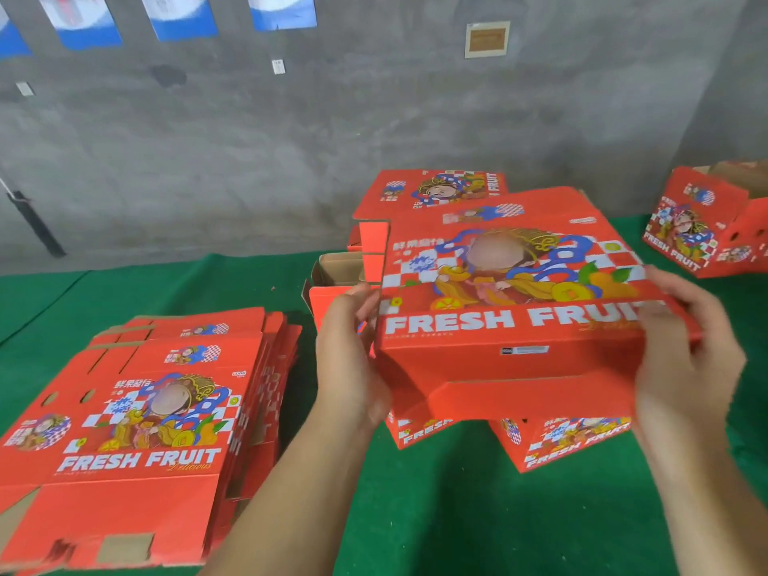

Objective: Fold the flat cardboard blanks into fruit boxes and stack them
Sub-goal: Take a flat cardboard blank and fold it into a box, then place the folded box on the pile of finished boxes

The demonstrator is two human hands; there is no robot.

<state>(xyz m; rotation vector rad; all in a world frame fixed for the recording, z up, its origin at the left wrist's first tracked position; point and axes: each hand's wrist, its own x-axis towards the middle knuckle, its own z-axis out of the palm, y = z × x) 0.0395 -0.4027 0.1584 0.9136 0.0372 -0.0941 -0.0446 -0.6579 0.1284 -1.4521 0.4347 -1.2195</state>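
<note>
You grip the half-folded red printed cardboard box w/ left hand & right hand, above the green table. Few folded boxes done; thick stack of flat red blanks left.

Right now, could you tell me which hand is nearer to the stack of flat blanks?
Left. The left hand holds the box's left edge, just right of the stack of flat blanks; the right hand grips its far edge.
</note>
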